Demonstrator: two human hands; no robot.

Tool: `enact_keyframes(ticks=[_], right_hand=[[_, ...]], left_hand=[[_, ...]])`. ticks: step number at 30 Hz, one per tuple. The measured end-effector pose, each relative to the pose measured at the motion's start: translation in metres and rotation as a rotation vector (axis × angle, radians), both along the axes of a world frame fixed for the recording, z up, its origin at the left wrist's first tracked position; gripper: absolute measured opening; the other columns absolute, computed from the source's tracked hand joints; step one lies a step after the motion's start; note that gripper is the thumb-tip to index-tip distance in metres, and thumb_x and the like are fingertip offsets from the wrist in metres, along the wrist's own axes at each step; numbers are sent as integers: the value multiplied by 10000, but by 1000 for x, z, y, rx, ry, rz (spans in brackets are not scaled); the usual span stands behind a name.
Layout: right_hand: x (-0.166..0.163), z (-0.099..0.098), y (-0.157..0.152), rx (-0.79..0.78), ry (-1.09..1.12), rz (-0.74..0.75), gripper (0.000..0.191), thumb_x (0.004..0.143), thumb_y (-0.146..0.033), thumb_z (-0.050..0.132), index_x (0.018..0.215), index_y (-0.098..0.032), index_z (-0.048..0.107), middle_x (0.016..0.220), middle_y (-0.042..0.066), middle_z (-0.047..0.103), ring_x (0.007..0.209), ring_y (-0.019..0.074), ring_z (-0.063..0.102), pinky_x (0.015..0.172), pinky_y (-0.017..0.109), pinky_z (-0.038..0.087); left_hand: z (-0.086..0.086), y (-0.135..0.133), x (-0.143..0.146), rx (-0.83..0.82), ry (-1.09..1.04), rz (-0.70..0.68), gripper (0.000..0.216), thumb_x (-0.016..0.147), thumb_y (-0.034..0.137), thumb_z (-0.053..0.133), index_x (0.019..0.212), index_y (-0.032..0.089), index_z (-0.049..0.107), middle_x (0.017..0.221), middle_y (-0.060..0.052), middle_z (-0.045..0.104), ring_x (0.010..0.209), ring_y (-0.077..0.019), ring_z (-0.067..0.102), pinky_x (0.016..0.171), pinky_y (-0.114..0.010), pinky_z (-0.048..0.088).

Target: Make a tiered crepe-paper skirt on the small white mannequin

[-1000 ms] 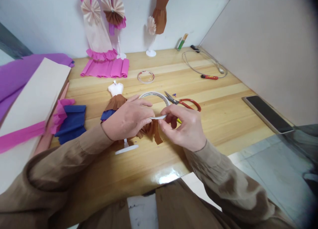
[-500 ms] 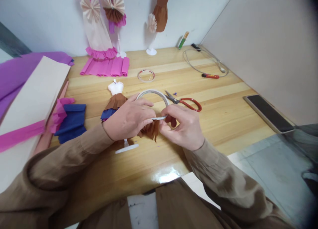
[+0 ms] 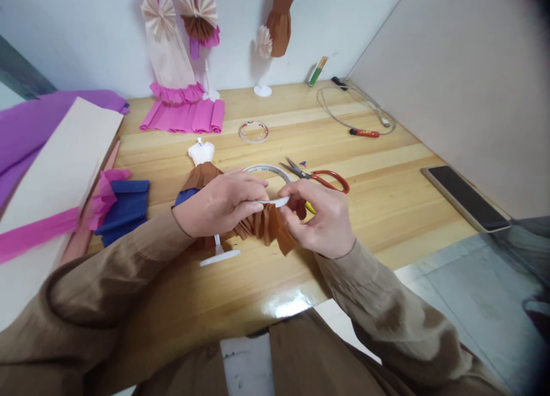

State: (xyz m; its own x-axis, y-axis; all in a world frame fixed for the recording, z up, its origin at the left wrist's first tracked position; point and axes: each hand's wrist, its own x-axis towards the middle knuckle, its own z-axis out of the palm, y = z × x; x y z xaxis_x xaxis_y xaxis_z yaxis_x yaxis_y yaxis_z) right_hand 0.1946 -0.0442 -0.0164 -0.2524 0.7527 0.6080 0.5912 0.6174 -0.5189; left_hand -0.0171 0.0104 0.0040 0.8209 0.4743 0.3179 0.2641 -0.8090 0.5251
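Observation:
My left hand (image 3: 226, 201) is closed, fingers and thumb pressed on the near side of a roll of tape (image 3: 267, 168), whose far rim shows printed lettering. My right hand (image 3: 320, 215) pinches at the white near edge of the same roll, where a narrow light strip spans the gap between both hands. Pleated brown crepe paper (image 3: 270, 228) hangs just below the fingers. Behind my left hand stands a small white dress form (image 3: 201, 152) in a brown and blue paper skirt, partly hidden by that hand.
Scissors (image 3: 330, 180) with red handles lie beyond my right hand. A bit of yellow shows under it. A clear ring (image 3: 253, 132), a cable (image 3: 365, 106) and a phone (image 3: 468, 195) lie farther off. Folded blue paper (image 3: 124, 207) is at left; dressed forms stand by the wall.
The tape roll has tilted and now shows less of its ring above my hands. More of the brown crepe paper shows below, and a yellow bit appears beside my right hand.

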Motion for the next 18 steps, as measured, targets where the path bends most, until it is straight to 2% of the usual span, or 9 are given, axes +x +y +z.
enact_keyframes(ticks=[3, 5, 8, 10, 14, 18], right_hand=[[-1, -4, -4, -12, 139, -16, 197, 823, -205, 658, 1019, -198, 639, 724, 0, 637, 544, 118, 562, 535, 266, 503], [-2, -5, -9, -47, 270, -29, 238, 867, -230, 630, 1103, -202, 617, 841, 34, 671, 636, 139, 628, 600, 288, 549], [-5, -3, -18, -93, 357, -21, 227, 897, -368, 621, 1045, -197, 615, 905, 67, 679, 765, 185, 677, 687, 336, 580], [-8, -1, -22, -49, 274, -69, 269, 860, -434, 673, 965, -191, 622, 861, 63, 686, 764, 199, 679, 697, 345, 582], [-17, 1, -23, 138, 51, -260, 34, 860, -196, 673, 858, -192, 639, 728, 16, 693, 628, 146, 639, 608, 277, 539], [-23, 0, -22, 251, -14, -166, 127, 861, -68, 627, 912, -173, 677, 733, 46, 712, 617, 149, 637, 588, 274, 530]], left_hand=[[0, 2, 0, -17, -51, 35, 232, 986, 247, 449, 864, 185, 637, 885, -68, 727, 966, -200, 694, 897, -329, 526], [-1, 3, -1, -7, -75, 73, 230, 983, 250, 457, 845, 181, 628, 865, -71, 724, 909, -197, 692, 859, -326, 528], [-2, 3, 0, 30, -82, 126, 263, 985, 266, 449, 797, 177, 612, 842, -77, 720, 864, -197, 684, 830, -327, 522], [-3, 2, 1, 55, -68, 139, 281, 987, 283, 444, 784, 177, 607, 830, -74, 717, 851, -195, 680, 828, -326, 517], [-3, 0, 3, 88, -46, 145, 320, 1002, 306, 415, 783, 174, 608, 836, -75, 717, 844, -191, 675, 848, -328, 508], [-3, -2, 5, 91, -18, 170, 311, 1000, 298, 421, 781, 179, 607, 834, -60, 720, 843, -184, 672, 868, -328, 501]])
